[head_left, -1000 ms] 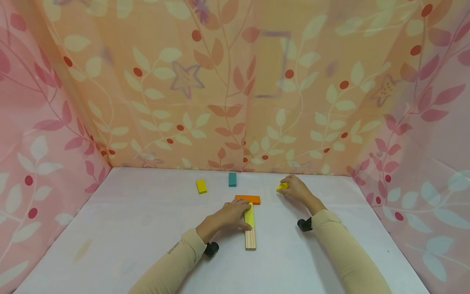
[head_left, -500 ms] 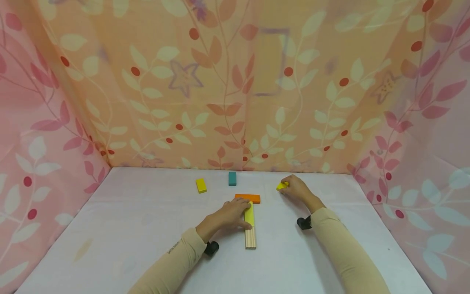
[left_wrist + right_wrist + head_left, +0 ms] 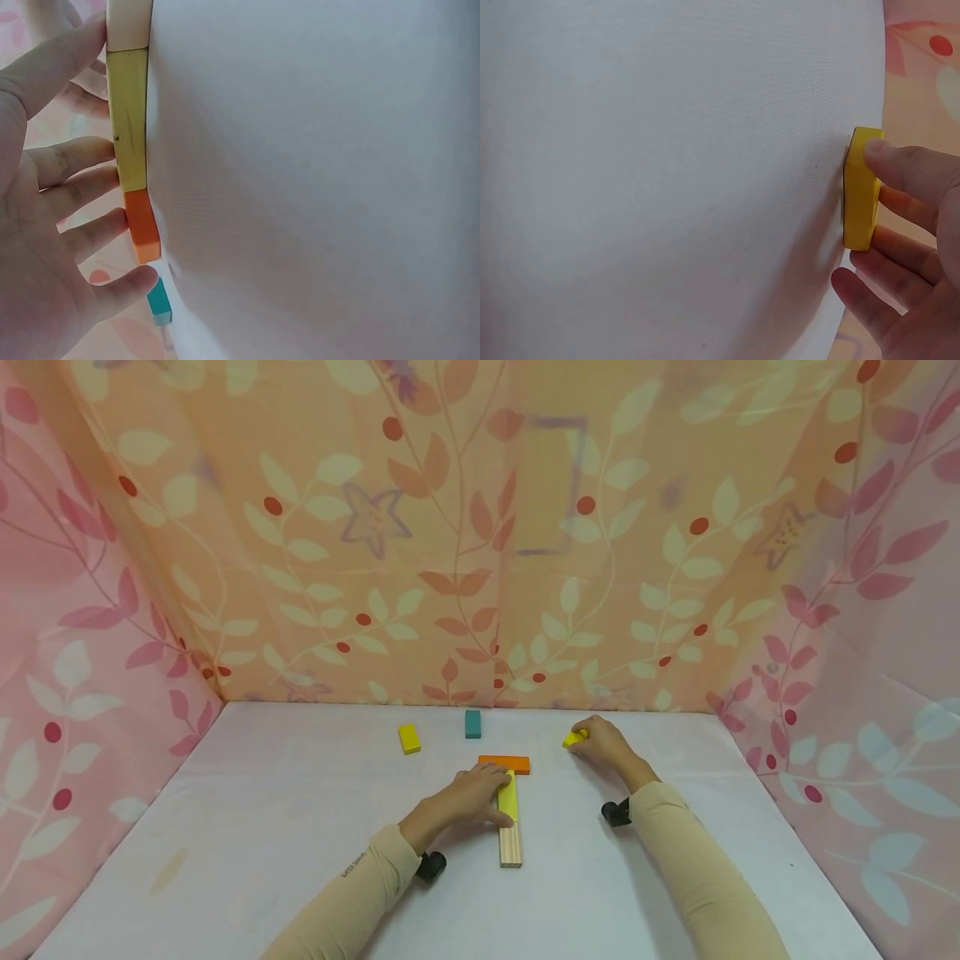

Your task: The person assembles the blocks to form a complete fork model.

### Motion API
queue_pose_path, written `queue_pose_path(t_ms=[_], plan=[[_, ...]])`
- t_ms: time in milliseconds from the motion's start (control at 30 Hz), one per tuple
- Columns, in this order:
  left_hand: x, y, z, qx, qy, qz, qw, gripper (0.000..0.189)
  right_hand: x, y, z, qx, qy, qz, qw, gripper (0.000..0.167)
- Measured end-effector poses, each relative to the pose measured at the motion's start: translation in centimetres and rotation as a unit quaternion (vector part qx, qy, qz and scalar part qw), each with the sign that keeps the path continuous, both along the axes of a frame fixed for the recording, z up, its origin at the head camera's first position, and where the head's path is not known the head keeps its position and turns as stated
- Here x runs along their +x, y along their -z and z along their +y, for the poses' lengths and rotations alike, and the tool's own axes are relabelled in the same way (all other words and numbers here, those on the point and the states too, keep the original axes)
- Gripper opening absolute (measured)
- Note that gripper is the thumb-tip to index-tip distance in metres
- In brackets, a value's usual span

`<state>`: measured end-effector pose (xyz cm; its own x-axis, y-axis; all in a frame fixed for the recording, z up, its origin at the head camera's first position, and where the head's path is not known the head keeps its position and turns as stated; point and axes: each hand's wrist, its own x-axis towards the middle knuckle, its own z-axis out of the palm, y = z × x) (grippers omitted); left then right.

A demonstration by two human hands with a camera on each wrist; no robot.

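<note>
On the white tabletop my left hand (image 3: 467, 799) rests, fingers spread, over a row of blocks. Its fingertips touch a light yellow-green block (image 3: 507, 793) and the orange block (image 3: 142, 221), which lies crosswise at the row's far end; the thumb is at the join with a plain wooden block (image 3: 511, 847) at the near end. Farther right, my right hand (image 3: 606, 747) pinches a bright yellow block (image 3: 861, 195) between thumb and fingers, close over the table. The palm partly hides that block in the head view.
Behind the row, a teal block (image 3: 472, 724) lies near the table's back edge. Another yellow block (image 3: 409, 739) lies to its left. Patterned cloth (image 3: 465, 527) encloses the white table (image 3: 262, 843) at the back and both sides.
Both hands hold nearly the same places throughout. The head view shifts slightly, and no block has visibly moved on the table.
</note>
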<state>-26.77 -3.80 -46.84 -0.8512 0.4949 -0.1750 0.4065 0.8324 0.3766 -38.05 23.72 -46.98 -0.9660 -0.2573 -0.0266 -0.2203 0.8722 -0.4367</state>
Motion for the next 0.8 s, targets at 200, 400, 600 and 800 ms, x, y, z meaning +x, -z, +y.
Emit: queue_pose_path(t_ms=[200, 400, 600, 800], plan=[[0.06, 0.0, 0.06, 0.0, -0.004, -0.005, 1.0, 0.076, 0.1, 0.08, 0.02, -0.001, -0.003, 0.001, 1.0, 0.043], [-0.06, 0.11, 0.0, -0.01, -0.001, 0.003, 0.9999, 0.075, 0.08, 0.22, -0.13, 0.0, -0.006, -0.002, 1.0, 0.043], [-0.1, 0.2, -0.01, -0.005, 0.0, 0.001, 1.0, 0.076, 0.07, 0.06, -0.23, 0.007, 0.002, -0.009, 0.9999, 0.042], [-0.16, 0.1, 0.05, -0.004, 0.002, 0.0, 1.0, 0.077, 0.04, -0.31, -0.18, 0.017, 0.004, -0.02, 0.9997, 0.043]])
